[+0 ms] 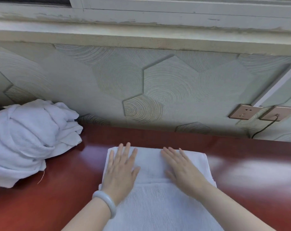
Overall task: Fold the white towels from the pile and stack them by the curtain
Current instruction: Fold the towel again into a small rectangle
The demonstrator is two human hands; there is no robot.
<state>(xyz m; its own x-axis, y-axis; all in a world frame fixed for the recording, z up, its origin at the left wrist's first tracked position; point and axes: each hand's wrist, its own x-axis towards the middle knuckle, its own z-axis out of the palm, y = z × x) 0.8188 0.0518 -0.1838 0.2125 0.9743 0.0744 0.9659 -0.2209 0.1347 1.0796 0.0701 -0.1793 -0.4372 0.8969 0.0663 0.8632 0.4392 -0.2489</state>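
A white towel [151,165] lies flat on the red-brown table [66,189] in front of me, its far part folded back over the near part. My left hand [120,169], with a pale bangle on the wrist, presses flat on the fold's left side. My right hand [183,170] presses flat on its right side, fingers straight. At the table's left lies a crumpled pile of white towels [28,139]. No curtain is in view.
The table's far edge meets a wall with hexagon-patterned wallpaper [141,84]. Two wall sockets [261,112] sit at the right, a black cable [264,127] hanging from one. A window sill [141,35] runs above.
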